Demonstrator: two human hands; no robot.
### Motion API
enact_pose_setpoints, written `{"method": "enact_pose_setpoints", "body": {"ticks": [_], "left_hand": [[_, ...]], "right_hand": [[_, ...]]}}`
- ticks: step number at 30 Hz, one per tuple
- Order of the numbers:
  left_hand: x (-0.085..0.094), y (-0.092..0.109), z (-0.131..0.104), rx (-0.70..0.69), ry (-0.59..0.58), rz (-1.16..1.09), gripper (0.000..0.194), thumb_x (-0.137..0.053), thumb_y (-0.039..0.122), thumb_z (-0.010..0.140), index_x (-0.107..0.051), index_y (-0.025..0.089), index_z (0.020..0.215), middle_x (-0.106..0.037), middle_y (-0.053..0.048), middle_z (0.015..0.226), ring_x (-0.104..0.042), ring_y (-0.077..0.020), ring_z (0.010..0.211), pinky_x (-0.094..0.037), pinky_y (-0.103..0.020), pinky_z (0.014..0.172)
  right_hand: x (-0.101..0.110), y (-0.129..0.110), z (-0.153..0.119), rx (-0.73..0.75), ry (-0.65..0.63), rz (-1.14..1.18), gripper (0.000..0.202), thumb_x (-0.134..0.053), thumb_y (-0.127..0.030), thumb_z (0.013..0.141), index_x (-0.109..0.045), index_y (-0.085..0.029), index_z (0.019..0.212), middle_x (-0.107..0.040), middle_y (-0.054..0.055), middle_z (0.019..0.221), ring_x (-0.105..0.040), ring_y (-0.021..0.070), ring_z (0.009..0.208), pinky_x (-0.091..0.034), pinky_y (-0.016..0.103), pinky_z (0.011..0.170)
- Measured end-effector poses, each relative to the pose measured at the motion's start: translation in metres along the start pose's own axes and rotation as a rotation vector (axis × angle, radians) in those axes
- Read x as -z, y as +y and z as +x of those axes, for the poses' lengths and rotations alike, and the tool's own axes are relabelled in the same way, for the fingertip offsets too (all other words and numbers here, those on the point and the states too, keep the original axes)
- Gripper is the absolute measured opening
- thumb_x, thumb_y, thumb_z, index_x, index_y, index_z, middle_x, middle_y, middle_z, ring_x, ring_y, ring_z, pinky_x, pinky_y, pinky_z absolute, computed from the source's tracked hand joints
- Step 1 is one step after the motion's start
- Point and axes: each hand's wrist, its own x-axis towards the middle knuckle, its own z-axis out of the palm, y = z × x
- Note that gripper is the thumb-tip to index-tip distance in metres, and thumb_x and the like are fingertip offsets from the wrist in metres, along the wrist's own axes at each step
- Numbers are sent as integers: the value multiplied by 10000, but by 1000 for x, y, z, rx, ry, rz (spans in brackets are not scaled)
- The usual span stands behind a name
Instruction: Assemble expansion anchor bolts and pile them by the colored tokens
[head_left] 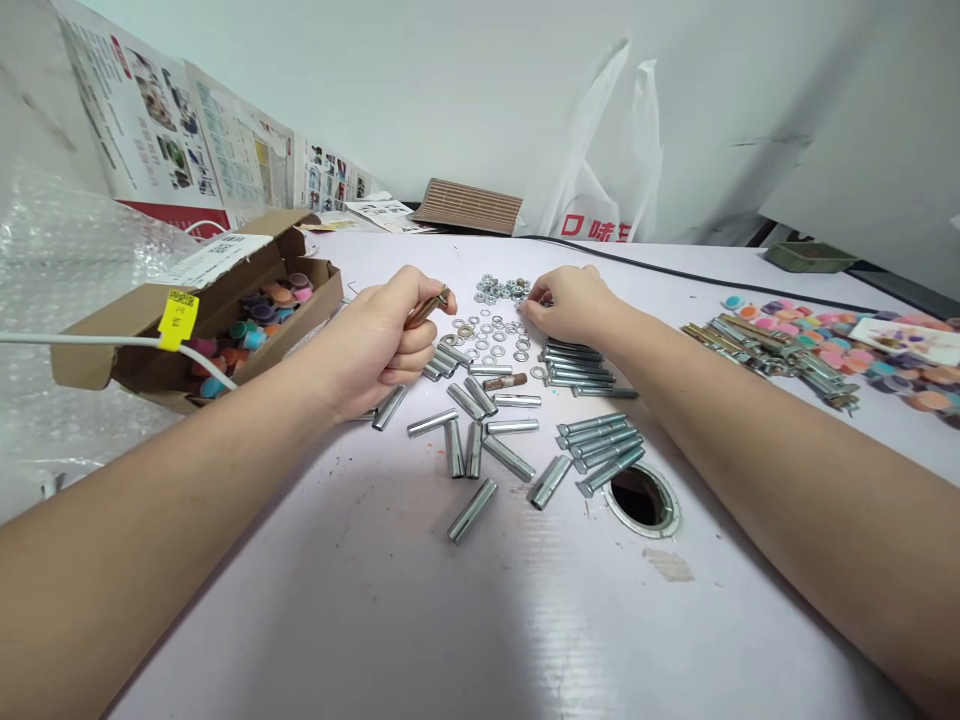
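Note:
My left hand (394, 330) is closed round a brass-coloured bolt (429, 306), whose end sticks out between thumb and forefinger. My right hand (566, 302) reaches down beside a pile of small nuts (491, 288), its fingers pressed together; what they hold, if anything, is hidden. Between the hands lie several washers (497, 351). Silver metal sleeves (472, 510) are scattered over the middle of the table. Silver bolts (600, 430) lie in rows below my right hand, and a rusty brown piece (505, 382) rests among the sleeves.
An open cardboard box (307, 300) with coloured caps stands at left, crossed by a white cable (90, 339). Assembled bolts (780, 350) and coloured caps (832, 340) lie at right. A round hole (641, 498) opens in the table. Behind are a plastic bag (607, 180) and black cable (675, 270).

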Motion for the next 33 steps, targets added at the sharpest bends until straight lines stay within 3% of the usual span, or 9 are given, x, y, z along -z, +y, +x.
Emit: {"method": "enact_pose_setpoints", "body": {"ticks": [7,14,17,20,22,28,33], "left_hand": [[-1,-1,0,0,-22,14,94,-522,290,839,-509,225,773,-108,91,533,-71,-81,443,-96,-187,353],[-1,-2,0,25,-16,6,106,-554,308,831,-513,225,780,-115,99,534,-73,-83,442,-97,-178,350],[1,-3,1,20,-12,-12,124,-561,331,841,-514,227,792,-113,104,532,-60,-85,448,-93,-178,352],[4,-5,1,5,-15,-35,129,-553,348,861,-521,231,818,-109,106,536,-49,-89,461,-92,-180,359],[5,-6,2,-1,-33,-40,129,-550,350,865,-520,232,821,-111,104,539,-51,-90,463,-92,-179,364],[5,-9,2,12,-104,15,162,-572,361,851,-514,226,782,-127,102,534,-65,-85,451,-104,-182,354],[4,-8,1,-14,-110,15,162,-568,360,854,-518,223,784,-129,103,527,-75,-79,436,-115,-180,353]], "right_hand": [[-9,1,7,16,75,26,239,-630,-349,843,-785,-172,882,-724,137,940,-561,337,1014,-396,495,987],[-1,-3,4,12,151,136,192,-652,-297,757,-773,-167,830,-720,103,828,-596,251,803,-460,383,757],[11,-16,-11,93,188,407,179,-622,-281,786,-750,-158,802,-699,64,785,-571,172,712,-440,313,670],[17,-31,-33,171,73,867,204,-656,-340,825,-732,-152,811,-639,28,714,-490,116,622,-382,270,586],[15,-39,-46,183,-25,1027,234,-692,-380,835,-743,-153,858,-633,18,717,-481,107,624,-375,257,583],[4,-48,-57,328,-101,1218,300,-716,-412,874,-754,-165,1040,-737,57,1022,-622,151,900,-477,260,789],[2,-52,-59,254,-90,1311,335,-728,-459,867,-743,-186,1059,-721,46,998,-616,151,881,-485,258,759]]}}
